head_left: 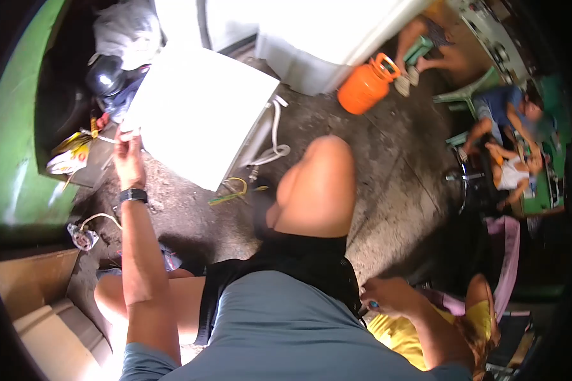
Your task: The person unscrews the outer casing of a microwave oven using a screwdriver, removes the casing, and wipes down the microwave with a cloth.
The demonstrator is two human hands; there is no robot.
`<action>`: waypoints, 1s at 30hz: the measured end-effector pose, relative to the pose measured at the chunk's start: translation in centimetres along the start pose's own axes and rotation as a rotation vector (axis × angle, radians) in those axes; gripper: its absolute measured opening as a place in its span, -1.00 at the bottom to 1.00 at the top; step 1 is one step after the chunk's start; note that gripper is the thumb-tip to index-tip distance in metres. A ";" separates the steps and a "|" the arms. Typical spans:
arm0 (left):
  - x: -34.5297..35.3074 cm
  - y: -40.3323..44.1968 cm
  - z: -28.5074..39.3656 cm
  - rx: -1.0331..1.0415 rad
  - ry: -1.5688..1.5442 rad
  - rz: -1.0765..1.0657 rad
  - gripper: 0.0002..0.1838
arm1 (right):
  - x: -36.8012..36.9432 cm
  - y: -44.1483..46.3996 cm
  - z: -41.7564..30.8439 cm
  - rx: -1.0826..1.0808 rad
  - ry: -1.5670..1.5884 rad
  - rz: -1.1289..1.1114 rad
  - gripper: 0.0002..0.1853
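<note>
A large white box-shaped appliance (200, 114) stands in front of me, its top very bright. My left hand (129, 155) is at its left corner, fingers bent against the edge; whether they grip it is not clear. A dark band is round that wrist. My right hand (382, 297) is low beside my right hip, fingers curled, with a small blue-green thing at them that I cannot make out. A white hose (276, 136) hangs along the appliance's right side, and yellow-green wires (237, 189) lie near its lower corner.
An orange gas cylinder (364, 87) stands on the dark floor. Several people are at the right, one in yellow (403, 336) close to my right arm. Tools and a yellow packet (72, 154) lie at the left, near a green wall (9, 127). Boxes (51, 336) stand lower left.
</note>
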State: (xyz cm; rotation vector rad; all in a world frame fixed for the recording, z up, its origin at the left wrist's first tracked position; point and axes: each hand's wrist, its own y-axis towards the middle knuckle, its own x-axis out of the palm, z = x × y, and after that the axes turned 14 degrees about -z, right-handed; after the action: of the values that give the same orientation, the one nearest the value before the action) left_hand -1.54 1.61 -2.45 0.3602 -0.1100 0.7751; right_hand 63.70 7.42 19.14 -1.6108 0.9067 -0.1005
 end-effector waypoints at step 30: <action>3.6 -0.2 2.6 0.081 0.144 0.137 -0.75 | -39.4 19.3 -26.0 -1.326 0.428 0.777 -0.76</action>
State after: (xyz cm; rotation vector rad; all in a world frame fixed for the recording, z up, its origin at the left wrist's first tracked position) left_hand 1.26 2.92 0.71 0.3752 0.0322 0.9408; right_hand 13.23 10.65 25.59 -2.2728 2.1373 0.9072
